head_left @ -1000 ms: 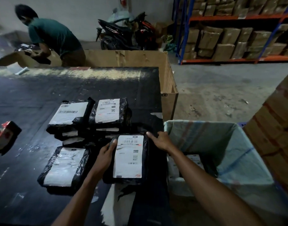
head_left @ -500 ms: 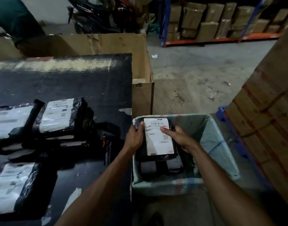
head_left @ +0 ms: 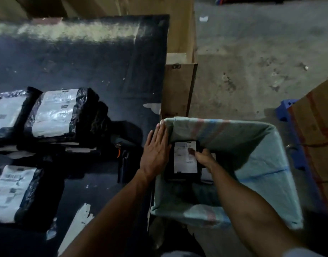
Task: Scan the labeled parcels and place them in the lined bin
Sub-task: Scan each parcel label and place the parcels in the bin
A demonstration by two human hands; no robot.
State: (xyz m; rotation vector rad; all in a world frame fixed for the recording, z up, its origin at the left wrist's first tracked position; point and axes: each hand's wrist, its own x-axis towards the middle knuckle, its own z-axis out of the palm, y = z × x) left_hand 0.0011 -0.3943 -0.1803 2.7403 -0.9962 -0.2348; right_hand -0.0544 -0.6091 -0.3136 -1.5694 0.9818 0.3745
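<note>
A black parcel with a white label [head_left: 184, 160] lies low inside the lined bin [head_left: 252, 175], on top of other parcels there. My right hand [head_left: 203, 156] reaches into the bin and grips the parcel's right side, thumb on the label. Flat and spread, my left hand [head_left: 155, 147] rests at the bin's left rim and holds nothing. Several more black labeled parcels lie on the dark table: a stack [head_left: 57, 114] at the left and one [head_left: 11, 191] near the front left.
A handheld scanner [head_left: 122, 156] lies on the black table [head_left: 85, 62] beside my left hand. A wooden crate [head_left: 180, 84] stands behind the bin. Stacked cardboard boxes [head_left: 319, 130] on a blue pallet rise at the right. Bare concrete floor lies beyond.
The parcel went from the table over the bin and down inside it. My left hand has let go and now lies open at the rim. The view tilted downward.
</note>
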